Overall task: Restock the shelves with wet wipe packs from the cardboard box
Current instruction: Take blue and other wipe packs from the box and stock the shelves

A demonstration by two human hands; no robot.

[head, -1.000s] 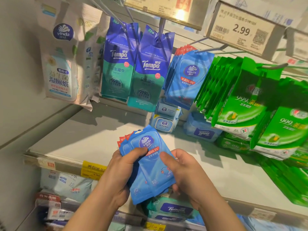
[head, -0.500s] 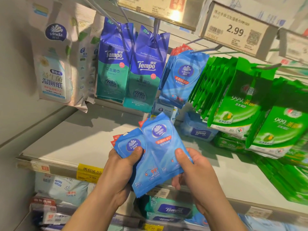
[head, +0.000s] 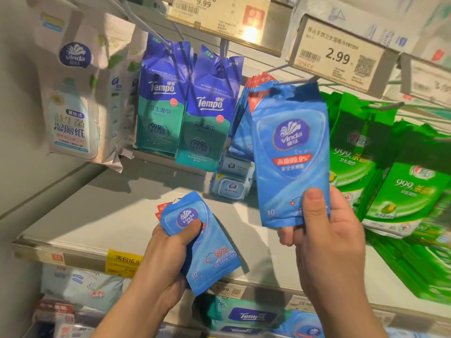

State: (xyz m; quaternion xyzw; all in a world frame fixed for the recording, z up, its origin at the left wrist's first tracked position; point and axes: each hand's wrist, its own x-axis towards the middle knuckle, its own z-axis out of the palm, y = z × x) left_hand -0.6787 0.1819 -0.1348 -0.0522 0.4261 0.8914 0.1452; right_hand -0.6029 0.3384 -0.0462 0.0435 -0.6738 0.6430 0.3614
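My right hand [head: 324, 240] pinches the bottom of one blue Vinda wet wipe pack [head: 289, 152] and holds it upright, its top edge at the metal peg [head: 296, 80] where several matching blue packs [head: 240, 128] hang. My left hand [head: 170, 242] grips a small stack of blue Vinda packs [head: 207, 250] low over the front of the shelf [head: 97, 215]. The cardboard box is out of view.
Purple-green Tempo packs [head: 185, 113] hang left of the peg, white Vinda packs [head: 70, 106] farther left. Green wipe packs [head: 380, 162] crowd the right side. Small boxed wipes [head: 230, 186] stand at the shelf's back. A 2.99 price tag [head: 338, 56] hangs above.
My right hand pulled one pack off the stack and raised it up and right to the peg. My left hand kept the remaining packs low.
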